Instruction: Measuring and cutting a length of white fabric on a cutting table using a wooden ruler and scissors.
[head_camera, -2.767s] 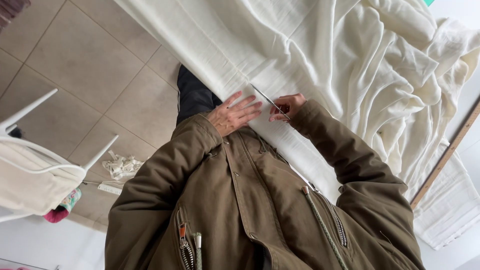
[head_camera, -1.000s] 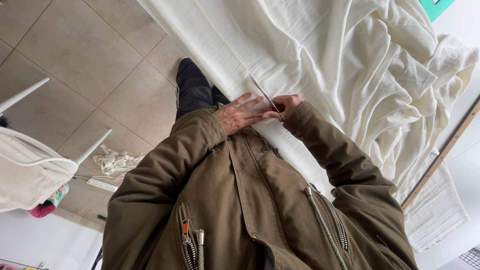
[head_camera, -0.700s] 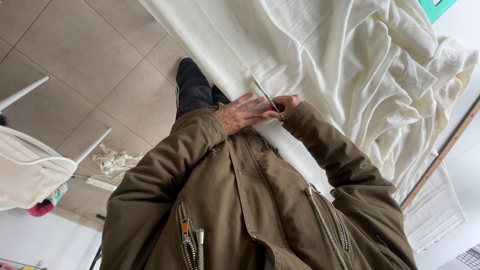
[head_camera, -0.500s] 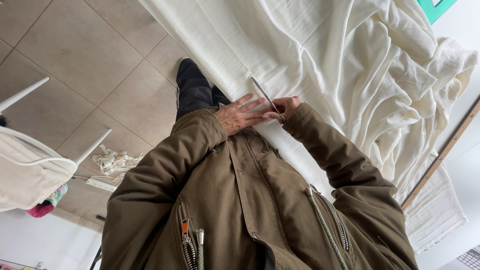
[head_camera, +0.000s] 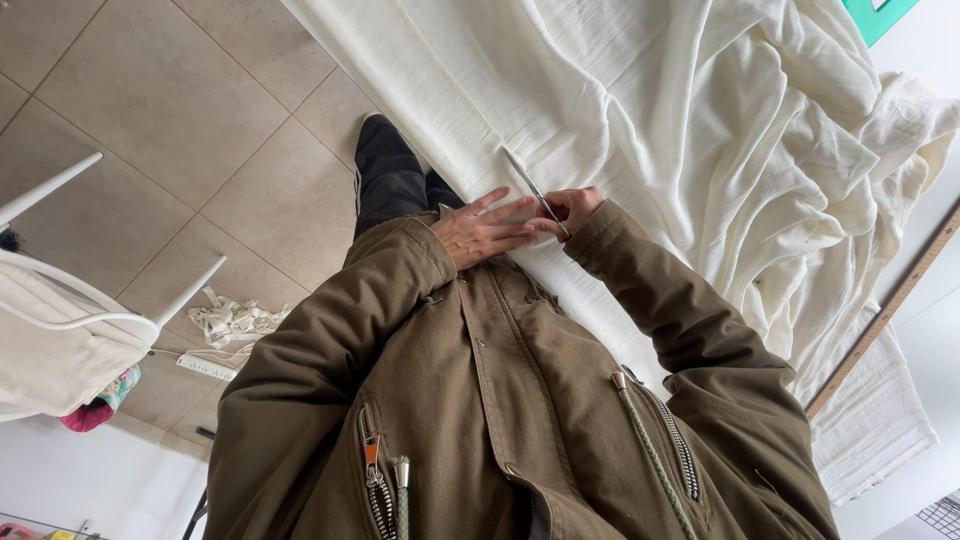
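While the person looks down, a big white cloth (head_camera: 640, 110) fills the view from 12 o'clock round to 3 o'clock, smooth near the body and bunched in thick folds farther out. The person's brown coat (head_camera: 500, 420) takes up the 6 o'clock part and hides the near edge of the cloth and whatever it lies on. At 9 o'clock there is a white chair (head_camera: 70, 330) with thin legs, standing on a floor of large tan tiles (head_camera: 150, 120). A long wooden stick (head_camera: 880, 315) lies at 3 o'clock, next to a folded white cloth. Near the chair, at 8 o'clock, a white power strip (head_camera: 205, 366) and a small heap of white scraps (head_camera: 232, 320) lie on the tiles. In the middle, the left hand (head_camera: 485, 228) lies flat on the cloth with its fingers spread, holding nothing. Just at 3 o'clock of it, touching its fingertips, the right hand (head_camera: 572, 207) is closed around the handles of the scissors (head_camera: 535, 192). The thin blades point toward 11 o'clock and rest on the cloth, and I cannot tell how far apart they are.
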